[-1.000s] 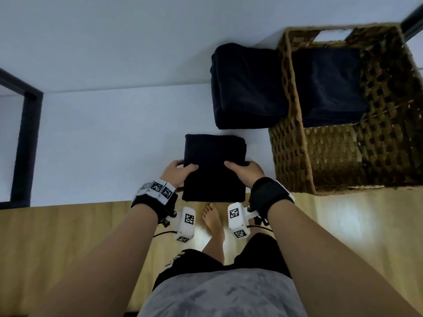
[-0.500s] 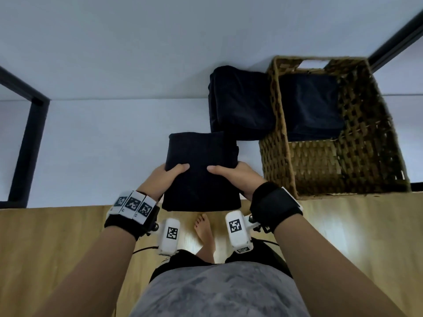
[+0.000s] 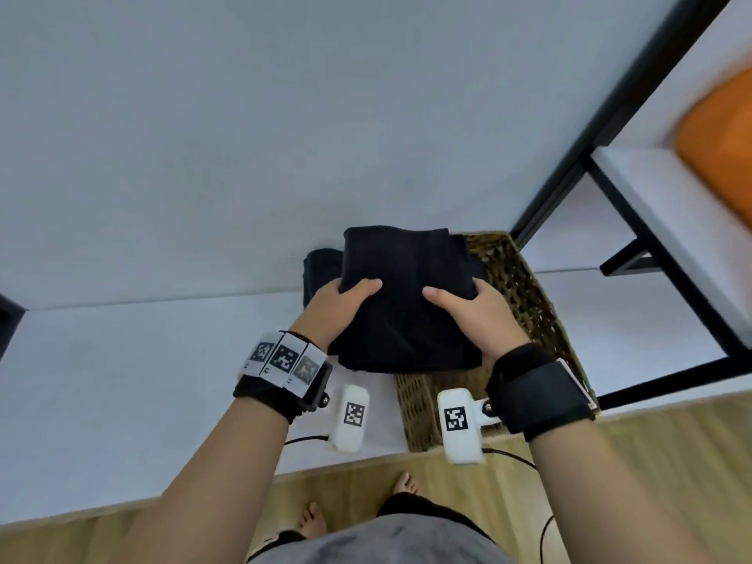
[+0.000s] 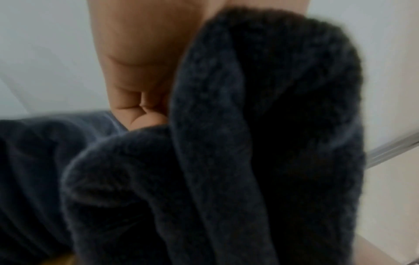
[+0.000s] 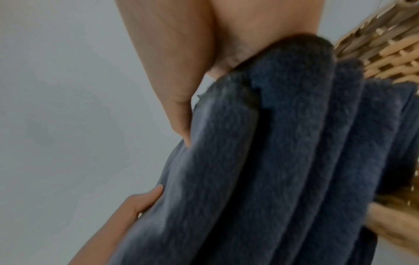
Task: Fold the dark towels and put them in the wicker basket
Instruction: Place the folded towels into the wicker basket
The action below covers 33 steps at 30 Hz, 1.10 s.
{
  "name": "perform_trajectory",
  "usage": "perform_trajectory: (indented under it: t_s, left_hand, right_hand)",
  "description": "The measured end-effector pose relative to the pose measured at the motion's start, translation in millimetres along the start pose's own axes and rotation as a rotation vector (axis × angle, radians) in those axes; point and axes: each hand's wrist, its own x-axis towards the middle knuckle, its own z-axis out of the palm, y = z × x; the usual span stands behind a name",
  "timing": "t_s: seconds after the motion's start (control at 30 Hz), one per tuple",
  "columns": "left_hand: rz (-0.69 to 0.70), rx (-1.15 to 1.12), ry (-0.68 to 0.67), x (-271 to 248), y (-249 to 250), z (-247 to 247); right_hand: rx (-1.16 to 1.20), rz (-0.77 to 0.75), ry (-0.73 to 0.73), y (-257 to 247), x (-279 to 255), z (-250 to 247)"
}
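Observation:
A folded dark towel (image 3: 403, 299) is held in the air over the wicker basket (image 3: 525, 295), covering most of its opening. My left hand (image 3: 337, 307) grips its left edge, thumb on top. My right hand (image 3: 472, 315) grips its right edge the same way. Behind the left hand a second dark folded towel (image 3: 319, 270) lies on the white surface, mostly hidden. In the left wrist view the held towel (image 4: 260, 143) fills the frame beside my palm (image 4: 140, 62). In the right wrist view the towel's stacked folds (image 5: 272, 161) run past my thumb, with basket weave (image 5: 385, 46) at the right.
The white surface (image 3: 142, 360) spreads to the left and front. A black frame (image 3: 602, 128) rises at the right with a white shelf (image 3: 671, 221) and an orange cushion (image 3: 724, 132). Wooden floor (image 3: 651, 462) and my bare feet lie below.
Both hands lifted the folded towel off the white surface and carried it right and away, to above the basket. The view tilted, so the basket now sits under the towel.

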Motion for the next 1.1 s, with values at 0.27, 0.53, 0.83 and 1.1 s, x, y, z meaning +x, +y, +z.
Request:
perform_trajectory:
  t_s: [0.27,0.53,0.83,1.1]
  left_hand:
    - [-0.083,0.099,-0.045,67.2,9.7,97.7]
    - [-0.112,0.308,0.105,119.2,7.9,141.2]
    - [0.074,0.788,0.167,142.3,-13.6,180.5]
    - [0.121,1.28,0.024,171.7,-22.2,188.7]
  right_hand:
    - [-0.02,0.064,0.087,37.0,77.8,-73.0]
    - [-0.118,-0.045,-0.031,63.2,160.3,-89.6]
    - [-0.51,-0.023,0.024,96.6,197.2,-85.4]
    - [-0.783,-0.231,-0.207,103.1,197.5,-67.0]
